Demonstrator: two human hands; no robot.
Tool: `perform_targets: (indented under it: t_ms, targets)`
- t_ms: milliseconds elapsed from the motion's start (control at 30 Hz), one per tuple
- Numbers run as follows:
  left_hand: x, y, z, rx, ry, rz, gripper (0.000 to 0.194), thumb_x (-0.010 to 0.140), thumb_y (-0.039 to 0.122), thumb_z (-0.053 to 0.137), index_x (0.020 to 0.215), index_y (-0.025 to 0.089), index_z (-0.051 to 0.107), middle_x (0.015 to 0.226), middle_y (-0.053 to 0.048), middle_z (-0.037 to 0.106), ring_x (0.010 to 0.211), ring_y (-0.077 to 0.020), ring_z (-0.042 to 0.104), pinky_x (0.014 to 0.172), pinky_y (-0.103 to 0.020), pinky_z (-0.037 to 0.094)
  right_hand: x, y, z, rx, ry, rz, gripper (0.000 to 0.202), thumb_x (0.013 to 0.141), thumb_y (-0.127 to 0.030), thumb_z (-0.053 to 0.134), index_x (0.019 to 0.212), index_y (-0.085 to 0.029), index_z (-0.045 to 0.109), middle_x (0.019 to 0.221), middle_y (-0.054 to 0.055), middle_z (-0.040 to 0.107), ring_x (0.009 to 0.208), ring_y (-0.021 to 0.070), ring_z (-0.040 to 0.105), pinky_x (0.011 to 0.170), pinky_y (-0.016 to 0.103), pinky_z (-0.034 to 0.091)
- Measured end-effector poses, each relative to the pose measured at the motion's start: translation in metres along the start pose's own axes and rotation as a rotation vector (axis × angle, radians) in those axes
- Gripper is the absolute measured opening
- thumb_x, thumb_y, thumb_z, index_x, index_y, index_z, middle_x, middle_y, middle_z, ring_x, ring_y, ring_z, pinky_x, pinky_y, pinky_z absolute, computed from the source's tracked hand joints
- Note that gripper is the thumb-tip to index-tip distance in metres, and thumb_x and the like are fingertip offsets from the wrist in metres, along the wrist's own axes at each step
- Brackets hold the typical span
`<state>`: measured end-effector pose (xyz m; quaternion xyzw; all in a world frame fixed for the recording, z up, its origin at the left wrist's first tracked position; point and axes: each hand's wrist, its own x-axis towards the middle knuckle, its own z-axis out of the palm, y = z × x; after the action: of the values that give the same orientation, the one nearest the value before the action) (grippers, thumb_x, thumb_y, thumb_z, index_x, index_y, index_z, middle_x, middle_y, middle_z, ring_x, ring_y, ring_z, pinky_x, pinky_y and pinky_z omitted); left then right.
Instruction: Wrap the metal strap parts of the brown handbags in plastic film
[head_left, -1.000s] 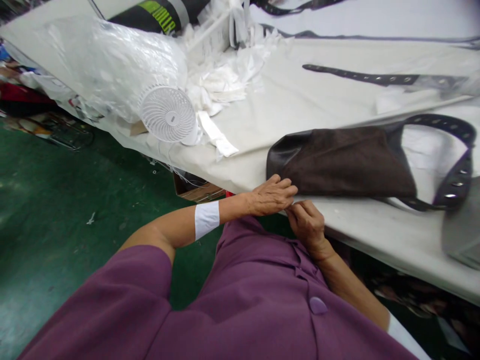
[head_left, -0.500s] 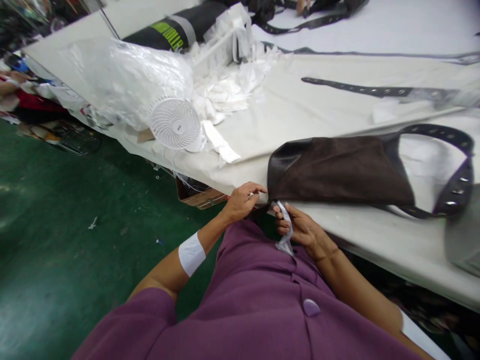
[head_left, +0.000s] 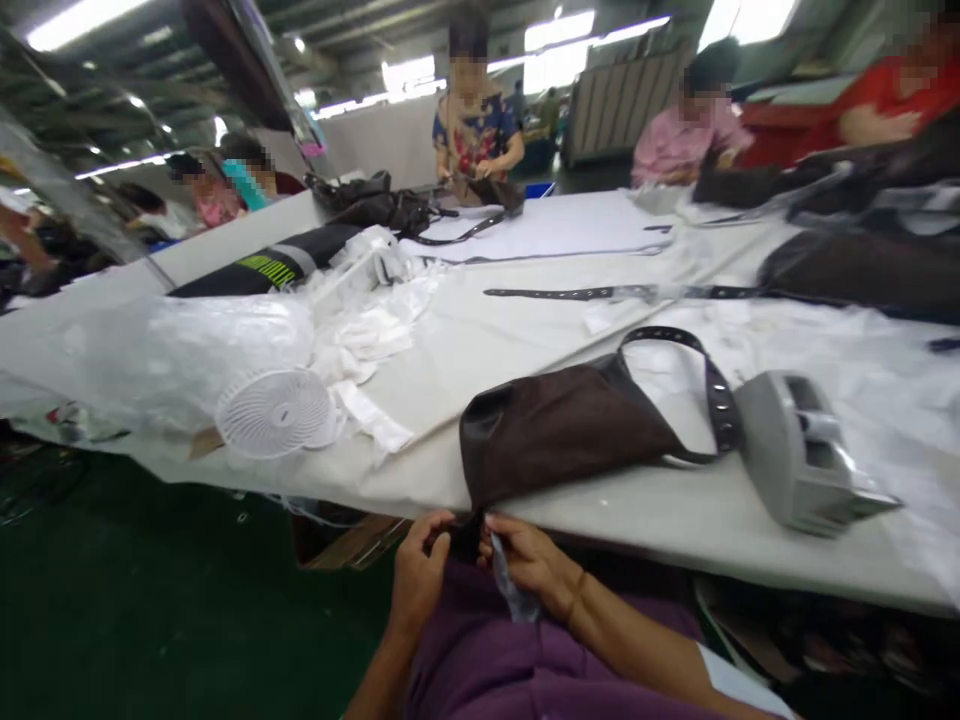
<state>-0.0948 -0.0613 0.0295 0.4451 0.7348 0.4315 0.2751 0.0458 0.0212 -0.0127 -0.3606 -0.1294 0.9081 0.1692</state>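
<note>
A dark brown handbag [head_left: 562,425] lies on its side along the table's near edge, its black eyeleted strap [head_left: 720,395] looped to the right. A dark piece at the bag's near left corner hangs over the edge between my hands. My left hand [head_left: 421,565] has thumb and fingers closed on that dark piece from the left. Close beside it, my right hand [head_left: 531,560] pinches a translucent plastic strip [head_left: 511,588], which dangles below the fingers. The exact grip at the fingertips is small and blurred.
Left on the table are a white fan [head_left: 274,412], clear plastic bags [head_left: 202,345] and a black roll [head_left: 259,270]. A grey tape dispenser [head_left: 799,455] stands right of the handbag. Another dark bag [head_left: 870,270] lies beyond. Several people work across the table. An open cardboard box [head_left: 349,540] sits below the edge.
The view has tilted up, bringing co-workers and the tape dispenser into sight. My left hand, earlier with its fingers extended by the bag's corner, now closes on the dark piece. My right hand keeps the plastic strip.
</note>
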Motion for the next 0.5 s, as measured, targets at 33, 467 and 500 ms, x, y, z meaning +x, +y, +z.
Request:
perform_targets:
  t_ms: [33, 467, 500]
  targets:
    - [0.003, 0.000, 0.001, -0.009, 0.004, -0.014, 0.024, 0.076, 0.026, 0.053, 0.095, 0.022, 0.067, 0.102, -0.005, 0.069, 0.098, -0.0235, 0.063, 0.089, -0.037, 0.048, 0.000, 0.001, 0.001, -0.005, 0.015, -0.041, 0.026, 0.078, -0.026, 0.062, 0.062, -0.018, 0.044, 0.049, -0.006, 0.044, 0.043, 0.0079, 0.044, 0.050, 0.022, 0.041]
    - [0.063, 0.019, 0.041, -0.253, -0.140, -0.252, 0.080, 0.067, 0.049, 0.068, 0.132, 0.010, 0.043, 0.073, -0.006, 0.068, 0.045, -0.0134, 0.055, 0.042, -0.023, 0.041, -0.140, -0.137, -0.118, -1.527, 0.975, -1.222, 0.045, 0.076, -0.008, 0.046, 0.119, -0.015, 0.058, 0.117, 0.013, 0.057, 0.111, 0.0252, 0.051, 0.096, 0.038, 0.040]
    - [0.066, 0.025, 0.042, -0.291, -0.140, -0.271, 0.078, 0.066, 0.048, 0.070, 0.130, 0.010, 0.045, 0.069, -0.005, 0.067, 0.045, -0.0140, 0.056, 0.041, -0.023, 0.041, -0.148, -0.150, -0.140, -1.623, 1.139, -1.184, 0.047, 0.075, -0.005, 0.046, 0.119, -0.013, 0.058, 0.121, 0.016, 0.055, 0.111, 0.0266, 0.050, 0.094, 0.039, 0.041]
